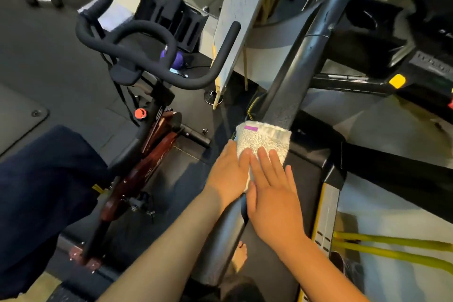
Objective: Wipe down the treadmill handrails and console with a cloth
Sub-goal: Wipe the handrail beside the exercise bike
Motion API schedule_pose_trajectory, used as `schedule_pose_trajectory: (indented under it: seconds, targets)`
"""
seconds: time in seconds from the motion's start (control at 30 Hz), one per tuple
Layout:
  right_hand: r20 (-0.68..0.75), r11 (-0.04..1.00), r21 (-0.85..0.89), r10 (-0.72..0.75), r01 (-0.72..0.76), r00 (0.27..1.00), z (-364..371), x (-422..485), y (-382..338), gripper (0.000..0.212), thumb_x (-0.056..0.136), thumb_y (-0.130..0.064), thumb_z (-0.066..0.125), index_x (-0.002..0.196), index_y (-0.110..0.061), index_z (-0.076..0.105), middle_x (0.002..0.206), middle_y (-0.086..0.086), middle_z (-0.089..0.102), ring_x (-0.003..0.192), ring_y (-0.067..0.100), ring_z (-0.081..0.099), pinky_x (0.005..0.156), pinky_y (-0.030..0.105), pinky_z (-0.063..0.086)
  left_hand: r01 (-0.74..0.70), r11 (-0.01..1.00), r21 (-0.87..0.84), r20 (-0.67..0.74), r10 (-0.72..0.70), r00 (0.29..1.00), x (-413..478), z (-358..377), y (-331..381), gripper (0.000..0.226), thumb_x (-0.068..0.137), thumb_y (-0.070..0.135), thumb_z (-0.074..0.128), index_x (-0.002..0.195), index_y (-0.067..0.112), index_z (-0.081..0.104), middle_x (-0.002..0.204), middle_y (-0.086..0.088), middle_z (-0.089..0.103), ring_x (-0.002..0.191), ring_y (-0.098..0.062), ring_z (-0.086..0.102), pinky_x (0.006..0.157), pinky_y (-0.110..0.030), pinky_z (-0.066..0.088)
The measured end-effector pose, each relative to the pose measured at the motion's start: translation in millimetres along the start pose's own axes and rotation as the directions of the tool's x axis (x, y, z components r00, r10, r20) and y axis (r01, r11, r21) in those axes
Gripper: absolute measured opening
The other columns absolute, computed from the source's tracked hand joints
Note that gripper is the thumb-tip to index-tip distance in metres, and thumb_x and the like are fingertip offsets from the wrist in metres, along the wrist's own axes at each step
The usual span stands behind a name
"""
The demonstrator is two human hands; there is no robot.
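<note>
A white terry cloth (263, 141) with a small purple tag is draped over the treadmill's black left handrail (297, 66), which runs from the bottom centre up to the console (382, 39) at the top right. My left hand (226, 171) lies flat on the cloth's left side, fingers straight. Beside it, my right hand (272, 189) presses flat on the cloth and rail, fingers spread. The two hands touch along their inner edges.
A spin bike (147, 110) with black handlebars stands close on the left. A pale pillar (241, 10) rises behind the rail. The treadmill deck with yellow edge trim (318, 213) and yellow bands (392, 250) lies at the right. A bare foot (240, 256) shows below the rail.
</note>
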State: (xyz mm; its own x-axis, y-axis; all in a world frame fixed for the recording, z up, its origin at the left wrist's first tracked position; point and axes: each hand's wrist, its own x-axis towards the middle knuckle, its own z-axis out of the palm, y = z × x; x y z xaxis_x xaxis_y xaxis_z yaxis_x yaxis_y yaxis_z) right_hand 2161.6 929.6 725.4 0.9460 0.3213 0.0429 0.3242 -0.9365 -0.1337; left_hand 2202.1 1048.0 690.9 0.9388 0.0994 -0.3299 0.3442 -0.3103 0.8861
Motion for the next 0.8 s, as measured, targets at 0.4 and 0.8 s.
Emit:
schedule_pose_trajectory:
  seconds: [0.4,0.8]
  targets:
    - [0.087,0.881,0.444,-0.227,0.166,0.97,12,-32,50,0.073,0.086,-0.023,0.039,0.155,-0.018,0.016,0.163,-0.003,0.005,0.149,0.015,0.011,0.117,0.045,0.019,-0.14,0.796,0.588,-0.17,0.291,0.942,-49,27,20,0.052,0.101,0.035,0.028,0.151,0.023,0.033,0.159,0.006,0.028,0.145,-0.007,0.026,0.116,-0.026,0.027]
    - [0.365,0.476,0.847,-0.198,-0.237,0.909,9,-24,71,0.087,0.094,-0.014,0.048,0.151,-0.036,-0.013,0.16,-0.016,-0.014,0.143,0.018,0.029,0.112,0.034,0.034,-0.2,0.488,0.85,0.022,0.346,0.938,-35,57,41,0.058,0.104,0.026,0.04,0.156,0.024,0.015,0.165,0.0,0.001,0.151,-0.021,-0.003,0.122,-0.045,0.011]
